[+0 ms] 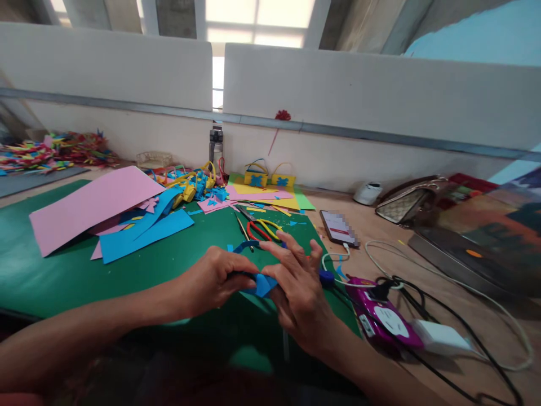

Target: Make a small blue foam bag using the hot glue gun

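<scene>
Over the front of the green mat, both hands hold a small blue paper handbag. A dark blue paper strip curves above it. My left hand pinches its left end between thumb and fingers. My right hand closes on its right side with thumb and forefinger, the other fingers raised and spread. The fingers hide much of the handbag. Scissors with red and yellow handles lie just beyond the hands, beside a thin pencil-like stick.
Pink sheets and blue sheets lie left. Behind are small paper bags and two yellow ones with blue bows. On the right are a phone, a purple power strip and loose cables.
</scene>
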### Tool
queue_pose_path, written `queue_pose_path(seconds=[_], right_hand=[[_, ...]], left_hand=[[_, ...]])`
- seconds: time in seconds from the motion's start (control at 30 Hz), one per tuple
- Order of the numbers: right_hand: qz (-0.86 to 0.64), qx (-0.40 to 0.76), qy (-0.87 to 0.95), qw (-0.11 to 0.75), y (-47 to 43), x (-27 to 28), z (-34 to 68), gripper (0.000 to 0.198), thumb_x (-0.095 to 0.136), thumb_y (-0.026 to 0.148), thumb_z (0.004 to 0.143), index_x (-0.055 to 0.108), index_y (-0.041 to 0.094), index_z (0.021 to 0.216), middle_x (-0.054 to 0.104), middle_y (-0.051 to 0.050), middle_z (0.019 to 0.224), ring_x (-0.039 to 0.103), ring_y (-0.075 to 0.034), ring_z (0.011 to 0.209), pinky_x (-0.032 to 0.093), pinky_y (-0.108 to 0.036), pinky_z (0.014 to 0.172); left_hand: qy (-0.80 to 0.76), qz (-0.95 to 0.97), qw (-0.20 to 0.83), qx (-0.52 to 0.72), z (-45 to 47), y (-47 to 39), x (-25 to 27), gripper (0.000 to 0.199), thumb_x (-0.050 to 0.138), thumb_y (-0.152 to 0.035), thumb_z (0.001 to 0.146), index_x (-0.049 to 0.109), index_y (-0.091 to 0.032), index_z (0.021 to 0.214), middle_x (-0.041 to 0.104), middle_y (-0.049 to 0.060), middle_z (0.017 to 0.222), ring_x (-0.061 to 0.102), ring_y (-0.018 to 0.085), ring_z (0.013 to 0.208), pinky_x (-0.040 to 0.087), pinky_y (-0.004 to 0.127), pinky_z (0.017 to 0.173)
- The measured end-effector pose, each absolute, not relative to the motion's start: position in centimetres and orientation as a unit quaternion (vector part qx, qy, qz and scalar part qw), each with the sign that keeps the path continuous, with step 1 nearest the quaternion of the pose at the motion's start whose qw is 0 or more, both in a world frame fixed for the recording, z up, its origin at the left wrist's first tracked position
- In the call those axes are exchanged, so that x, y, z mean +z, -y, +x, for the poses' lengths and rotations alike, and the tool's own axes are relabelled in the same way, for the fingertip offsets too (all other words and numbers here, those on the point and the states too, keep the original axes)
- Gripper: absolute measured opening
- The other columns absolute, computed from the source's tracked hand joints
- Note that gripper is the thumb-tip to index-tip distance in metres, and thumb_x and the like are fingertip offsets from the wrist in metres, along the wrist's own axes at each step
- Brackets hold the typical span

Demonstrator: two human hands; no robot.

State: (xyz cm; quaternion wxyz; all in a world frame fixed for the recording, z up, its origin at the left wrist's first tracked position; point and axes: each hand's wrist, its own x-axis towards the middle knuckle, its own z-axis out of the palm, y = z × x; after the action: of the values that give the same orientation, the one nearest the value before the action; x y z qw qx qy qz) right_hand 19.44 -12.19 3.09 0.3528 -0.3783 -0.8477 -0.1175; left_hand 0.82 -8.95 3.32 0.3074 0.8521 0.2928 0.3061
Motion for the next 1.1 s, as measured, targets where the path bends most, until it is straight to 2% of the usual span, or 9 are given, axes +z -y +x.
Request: queue_pose_path(seconds=[0.23,0.43,0.57,0.63,0.7,0.77,0.9,1.0,1.1], right_hand=[[-0.329,-0.164,0.833,0.414,11.9,3.0,19.7,0.017,0.052,0.008,0.08,0.059,0.022,0.072,0.066,-0.004,0.107,0.047,-0.025,0.119,0.008,-0.054,0.105],[-0.33,-0.161,0.837,0.406,11.9,3.0,19.7,0.018,0.05,0.008,0.08,0.06,0.022,0.073,0.068,-0.002,0.107,0.049,-0.024,0.118,0.006,-0.05,0.106],[-0.353,-0.161,0.834,0.393,11.8,3.3,19.9,0.016,0.05,0.01,0.08,0.061,0.022,0.074,0.067,-0.004,0.108,0.049,-0.027,0.117,0.01,-0.053,0.104],[-0.375,-0.139,0.831,0.386,11.7,3.4,20.0,0.016,0.05,0.011,0.08,0.061,0.021,0.075,0.067,-0.005,0.109,0.047,-0.028,0.119,0.011,-0.055,0.103],[-0.399,-0.099,0.828,0.38,11.6,3.5,20.1,0.016,0.05,0.012,0.079,0.062,0.021,0.074,0.067,-0.005,0.11,0.045,-0.029,0.12,0.011,-0.056,0.102],[-0.421,-0.043,0.828,0.369,11.5,3.5,20.0,0.015,0.051,0.014,0.078,0.063,0.022,0.072,0.067,-0.004,0.11,0.045,-0.03,0.121,0.01,-0.059,0.102],[-0.456,0.089,0.817,0.342,11.2,3.3,19.6,0.015,0.051,0.016,0.075,0.063,0.023,0.068,0.066,-0.003,0.111,0.045,-0.031,0.12,0.01,-0.064,0.101],[-0.471,0.134,0.801,0.346,11.2,3.3,19.5,0.016,0.051,0.017,0.075,0.064,0.023,0.067,0.066,-0.003,0.11,0.045,-0.03,0.121,0.008,-0.064,0.102],[-0.468,0.15,0.799,0.346,11.2,3.4,19.5,0.018,0.05,0.016,0.076,0.065,0.023,0.071,0.065,-0.003,0.111,0.043,-0.03,0.122,0.006,-0.064,0.102]], left_hand=[[-0.299,0.872,0.265,0.284,0.5,9.1,3.4,0.022,0.048,-0.016,0.084,0.066,-0.011,0.072,0.061,0.001,0.06,0.046,0.007,0.052,0.033,0.016,0.05],[-0.285,0.887,0.214,0.292,0.5,9.0,3.3,0.021,0.047,-0.014,0.085,0.065,-0.012,0.074,0.065,0.002,0.065,0.054,0.009,0.056,0.039,0.016,0.054],[-0.282,0.884,0.122,0.352,0.5,9.2,3.1,0.016,0.052,-0.022,0.085,0.065,-0.013,0.081,0.069,0.006,0.078,0.063,0.015,0.072,0.048,0.023,0.066],[-0.266,0.878,0.098,0.386,0.5,9.5,3.0,0.021,0.06,-0.028,0.08,0.063,-0.013,0.094,0.069,0.011,0.094,0.064,0.019,0.087,0.051,0.027,0.074],[-0.254,0.88,0.086,0.391,0.6,9.7,2.8,0.04,0.067,-0.031,0.074,0.057,-0.012,0.108,0.065,0.014,0.107,0.062,0.021,0.098,0.052,0.028,0.079],[-0.253,0.886,0.065,0.384,0.8,9.7,2.4,0.045,0.066,-0.027,0.074,0.053,-0.012,0.114,0.063,0.014,0.113,0.059,0.021,0.105,0.052,0.029,0.083],[-0.266,0.89,-0.026,0.369,1.2,9.6,1.9,0.024,0.051,-0.01,0.083,0.057,-0.013,0.105,0.065,0.01,0.106,0.06,0.018,0.098,0.052,0.029,0.079],[-0.294,0.883,-0.141,0.336,1.2,9.8,2.0,0.018,0.051,-0.011,0.083,0.06,-0.013,0.098,0.068,0.008,0.096,0.058,0.021,0.09,0.049,0.03,0.069],[-0.295,0.862,-0.202,0.359,1.1,10.0,2.5,0.018,0.054,-0.016,0.083,0.061,-0.016,0.099,0.069,0.005,0.093,0.056,0.023,0.09,0.042,0.034,0.071]])
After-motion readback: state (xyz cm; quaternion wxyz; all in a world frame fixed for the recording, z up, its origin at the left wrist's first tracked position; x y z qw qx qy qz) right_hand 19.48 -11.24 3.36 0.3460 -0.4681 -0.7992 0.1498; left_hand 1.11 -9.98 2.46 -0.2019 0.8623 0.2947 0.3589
